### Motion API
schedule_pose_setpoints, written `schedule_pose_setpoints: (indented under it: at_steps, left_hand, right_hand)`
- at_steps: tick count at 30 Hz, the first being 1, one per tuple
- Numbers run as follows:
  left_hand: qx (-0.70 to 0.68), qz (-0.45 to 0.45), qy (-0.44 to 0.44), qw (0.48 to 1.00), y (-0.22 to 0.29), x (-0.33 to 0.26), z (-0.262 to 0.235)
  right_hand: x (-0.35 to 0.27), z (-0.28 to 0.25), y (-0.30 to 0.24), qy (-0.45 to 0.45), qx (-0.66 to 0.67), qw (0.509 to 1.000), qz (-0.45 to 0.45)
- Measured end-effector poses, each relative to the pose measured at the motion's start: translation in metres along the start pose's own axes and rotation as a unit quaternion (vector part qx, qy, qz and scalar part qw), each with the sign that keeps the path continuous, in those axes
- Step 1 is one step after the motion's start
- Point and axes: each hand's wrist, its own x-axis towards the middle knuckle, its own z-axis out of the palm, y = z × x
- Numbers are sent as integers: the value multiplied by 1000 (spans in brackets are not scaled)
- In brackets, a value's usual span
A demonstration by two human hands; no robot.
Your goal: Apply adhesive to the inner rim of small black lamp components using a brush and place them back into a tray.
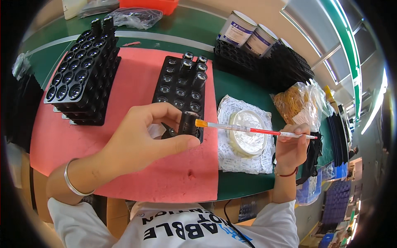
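Over the pink mat [136,165], my left hand [140,132] pinches a small black cylinder, which looks like a lens barrel [188,123], between thumb and fingers. My right hand [292,142] is closed round the rear of a slim pen-like stick [260,131], clear and red along its shaft. Its amber tip [201,123] is at the right side of the barrel; whether it touches, I cannot tell. Behind the left hand lies a black tray [169,70] with glass-faced round pieces in its pockets, several standing taller. Between the hands, a round film-covered dish [250,138] sits on white printed padding [226,159].
At the left stands a stack of black trays [84,95] filled with similar pieces. White cans [237,29], more black trays [235,56] and a clear bag of yellowish bands [293,103] occupy the right rear. A red-orange bin [151,5] and plastic bags [136,17] lie at the back.
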Motion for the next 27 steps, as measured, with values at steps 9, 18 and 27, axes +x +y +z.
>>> schedule_pose_setpoints:
  at_steps: [9,18,27]
  left_hand:
    - [7,24,10,1000,-3,-2,1]
    - [-42,30,-11,999,-7,0,2]
    - [-33,23,-48,998,-5,-1,2]
  right_hand:
    - [0,1,1,1,1,1000,-1]
    - [2,-5,0,4,-19,1000,15]
    - [3,-7,-1,13,-16,1000,7]
